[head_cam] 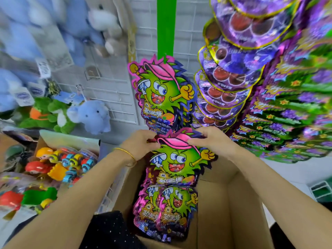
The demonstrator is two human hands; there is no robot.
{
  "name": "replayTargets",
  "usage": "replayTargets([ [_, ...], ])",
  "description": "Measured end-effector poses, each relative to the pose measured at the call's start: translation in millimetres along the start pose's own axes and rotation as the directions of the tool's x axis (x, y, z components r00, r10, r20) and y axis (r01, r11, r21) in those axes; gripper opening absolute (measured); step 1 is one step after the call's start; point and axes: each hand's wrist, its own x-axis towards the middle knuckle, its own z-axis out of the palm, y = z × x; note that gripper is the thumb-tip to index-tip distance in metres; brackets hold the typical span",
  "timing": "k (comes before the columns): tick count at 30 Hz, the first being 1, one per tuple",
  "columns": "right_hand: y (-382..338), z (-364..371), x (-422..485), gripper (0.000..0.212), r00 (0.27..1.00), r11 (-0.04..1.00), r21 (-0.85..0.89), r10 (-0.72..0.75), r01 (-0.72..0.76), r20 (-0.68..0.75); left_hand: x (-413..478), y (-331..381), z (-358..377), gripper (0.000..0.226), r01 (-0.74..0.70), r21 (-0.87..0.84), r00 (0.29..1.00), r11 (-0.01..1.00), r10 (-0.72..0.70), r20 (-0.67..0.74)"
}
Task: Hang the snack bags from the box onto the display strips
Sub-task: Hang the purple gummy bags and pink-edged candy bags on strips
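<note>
Green strip point(165, 27) carries one hung bag point(159, 94) so far. My left hand point(142, 142) and right hand point(210, 139) pinch the next bag point(177, 159) by its top, just under it; more wait in the box point(231, 209).

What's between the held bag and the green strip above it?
In the head view, one bag already hangs from the green strip. Its bottom edge sits just above the held bag, pinched by both hands.
</note>
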Motion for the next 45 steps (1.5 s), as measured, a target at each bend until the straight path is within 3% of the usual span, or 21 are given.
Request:
replayTargets([
  [5, -32.3, -5.9, 6.7, 0.006, 0.994, 0.994, -0.092, -0.074, 0.066, -0.080, 0.9, 6.3, -16.6, 0.009, 0.019, -0.080, 0.999, 0.997, -0.022, -0.041],
  [7, -46.3, -11.3, 11.9, 0.018, 0.987, 0.982, -0.156, -0.123, 0.106, -0.104, 5.6, 19.2, -31.4, 0.014, 0.012, -0.179, 0.999, 0.984, -0.021, -0.044],
  [9, -61.3, -16.8, 19.4, 0.027, 0.967, 0.965, -0.227, -0.177, 0.134, -0.181, 19.0, 42.3, -56.2, 0.036, -0.049, -0.205, 0.979, 0.978, 0.006, -0.203],
  [12, -85.9, -23.5, 33.0, 0.035, 0.898, 0.927, -0.353, -0.259, 0.128, -0.355, 50.0, 85.4, -97.8, 0.048, -0.198, -0.223, 0.863, 0.955, 0.062, -0.501],
  [16, -126.8, -25.7, 47.9, 0.027, 0.805, 0.877, -0.476, -0.331, 0.070, -0.493, 94.5, 118.8, -134.4, 0.044, -0.236, -0.243, 0.761, 0.941, 0.024, -0.648],
  [22, -160.6, -29.3, 79.1, 0.031, 0.693, 0.798, -0.603, -0.426, -0.015, -0.581, 127.1, 127.5, -150.5, 0.025, -0.196, -0.145, 0.816, 0.970, 0.079, -0.573],
  [24, -166.2, -32.7, 87.8, 0.031, 0.679, 0.800, -0.599, -0.418, -0.040, -0.603, 127.2, 127.7, -152.5, 0.030, -0.172, -0.101, 0.819, 0.980, 0.086, -0.567],
  [34, -180.2, -40.8, 98.6, 0.028, 0.687, 0.766, -0.635, -0.410, -0.098, -0.601, 116.1, 132.5, -157.0, 0.048, -0.142, -0.094, 0.857, 0.985, 0.075, -0.510],
  [43, -159.1, -30.8, 99.4, 0.030, 0.767, 0.774, -0.628, -0.355, -0.080, -0.535, 105.6, 122.4, -146.4, 0.024, -0.184, -0.181, 0.867, 0.966, 0.073, -0.492],
  [45, -157.4, -28.6, 98.4, 0.032, 0.766, 0.767, -0.636, -0.361, -0.080, -0.531, 103.6, 114.1, -137.2, 0.028, -0.219, -0.247, 0.857, 0.944, 0.064, -0.512],
])
